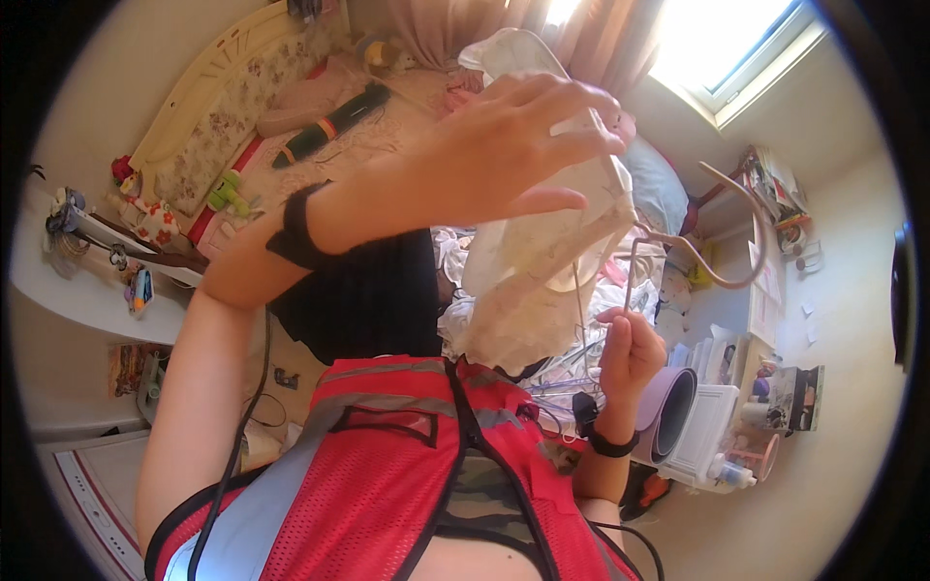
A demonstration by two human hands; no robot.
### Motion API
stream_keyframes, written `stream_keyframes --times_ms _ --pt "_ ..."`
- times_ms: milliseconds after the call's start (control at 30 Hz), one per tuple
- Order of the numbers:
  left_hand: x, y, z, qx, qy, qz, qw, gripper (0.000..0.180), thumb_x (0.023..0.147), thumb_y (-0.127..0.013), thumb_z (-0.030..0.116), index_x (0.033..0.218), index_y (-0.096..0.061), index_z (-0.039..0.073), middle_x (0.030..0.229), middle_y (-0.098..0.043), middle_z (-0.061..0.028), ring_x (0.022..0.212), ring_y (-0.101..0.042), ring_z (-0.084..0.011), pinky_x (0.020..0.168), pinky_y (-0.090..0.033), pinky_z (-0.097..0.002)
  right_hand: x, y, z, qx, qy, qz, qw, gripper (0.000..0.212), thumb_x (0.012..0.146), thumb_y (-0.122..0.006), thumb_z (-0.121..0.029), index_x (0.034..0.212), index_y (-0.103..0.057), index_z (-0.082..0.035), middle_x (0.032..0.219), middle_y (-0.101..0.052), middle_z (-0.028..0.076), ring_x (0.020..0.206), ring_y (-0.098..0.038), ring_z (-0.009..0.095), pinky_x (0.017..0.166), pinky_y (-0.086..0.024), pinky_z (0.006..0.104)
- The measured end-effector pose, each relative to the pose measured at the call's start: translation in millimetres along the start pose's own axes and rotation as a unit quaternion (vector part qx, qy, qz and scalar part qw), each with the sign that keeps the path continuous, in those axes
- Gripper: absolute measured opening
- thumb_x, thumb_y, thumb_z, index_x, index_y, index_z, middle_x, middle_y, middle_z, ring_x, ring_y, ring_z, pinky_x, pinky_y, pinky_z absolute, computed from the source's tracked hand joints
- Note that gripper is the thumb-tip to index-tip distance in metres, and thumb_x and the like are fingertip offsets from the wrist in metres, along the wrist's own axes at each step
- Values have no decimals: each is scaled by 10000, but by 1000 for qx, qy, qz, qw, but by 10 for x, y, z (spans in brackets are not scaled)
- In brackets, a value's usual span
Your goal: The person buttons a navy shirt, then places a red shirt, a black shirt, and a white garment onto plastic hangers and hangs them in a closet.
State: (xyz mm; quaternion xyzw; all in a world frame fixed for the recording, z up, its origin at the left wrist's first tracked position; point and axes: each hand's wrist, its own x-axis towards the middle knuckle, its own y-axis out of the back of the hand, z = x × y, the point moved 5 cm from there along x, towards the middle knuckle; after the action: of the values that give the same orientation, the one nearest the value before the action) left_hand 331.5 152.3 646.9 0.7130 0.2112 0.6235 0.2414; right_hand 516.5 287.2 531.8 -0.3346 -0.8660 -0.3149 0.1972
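Note:
A sheer white garment (542, 257) with a ruffled lower part hangs in front of me on a thin clothes hanger (690, 244). The hanger is turned sideways, its large pale hook pointing right. My left hand (542, 131) reaches across to the garment's upper edge; its fingers curl over the cloth around the hanger's upper arm, while the thumb sticks out apart. Lower and to the right, my right hand (632, 358) pinches the other hanger arm between thumb and fingers. Fabric covers part of the hanger.
White clothes (601, 310) and several loose hangers (557, 387) lie behind the garment. At the back left stands a bed (339, 184) with soft toys. A purple-grey roll (668, 412) and a white box (699, 436) stand by my right forearm. Shelved items line the right wall.

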Motion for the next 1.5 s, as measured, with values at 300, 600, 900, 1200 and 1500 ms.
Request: stream_keyframes --times_ms 300,600,900,1200,1500 --pt "195 -240 -182 -216 -44 -223 950 149 804 -654 201 787 -610 59 663 -580 -121 613 -572 -281 572 -443 -347 186 192 -115 -136 70 -28 988 62 848 -611 -52 802 -651 -38 544 -530 46 448 -496 131 458 -359 249" --pt "346 -8 -425 -184 179 -206 944 137 858 -635 121 847 -623 -16 647 -503 53 604 -421 -14 532 -349 -187 -214 93 -503 -345 286 178 876 60 841 -524 -129 888 -554 -150 955 -573 46 926 -508 225 925 -343 444" --pt "207 88 -583 -276 278 -135 910 148 889 -591 116 831 -627 -16 699 -556 57 620 -470 2 545 -373 -159 315 -884 -18 82 103 88 987 206 739 -574 55 941 -579 10 881 -623 166 784 -603 387 679 -486 396" --pt "-83 308 -854 -334 362 -60 868 158 876 -599 126 808 -626 -13 692 -570 48 625 -496 -10 545 -382 -167 403 -1154 84 -47 149 -160 975 661 686 -678 -70 1290 -409 -84 1197 -507 169 905 -591 377 713 -511 414" --pt "-385 433 -1022 -315 412 -30 855 153 889 -590 124 806 -629 2 689 -564 44 613 -493 -7 540 -383 -164 467 -1039 462 -126 157 -198 959 177 682 -681 -122 758 -582 4 871 -561 159 909 -562 335 803 -460 402"
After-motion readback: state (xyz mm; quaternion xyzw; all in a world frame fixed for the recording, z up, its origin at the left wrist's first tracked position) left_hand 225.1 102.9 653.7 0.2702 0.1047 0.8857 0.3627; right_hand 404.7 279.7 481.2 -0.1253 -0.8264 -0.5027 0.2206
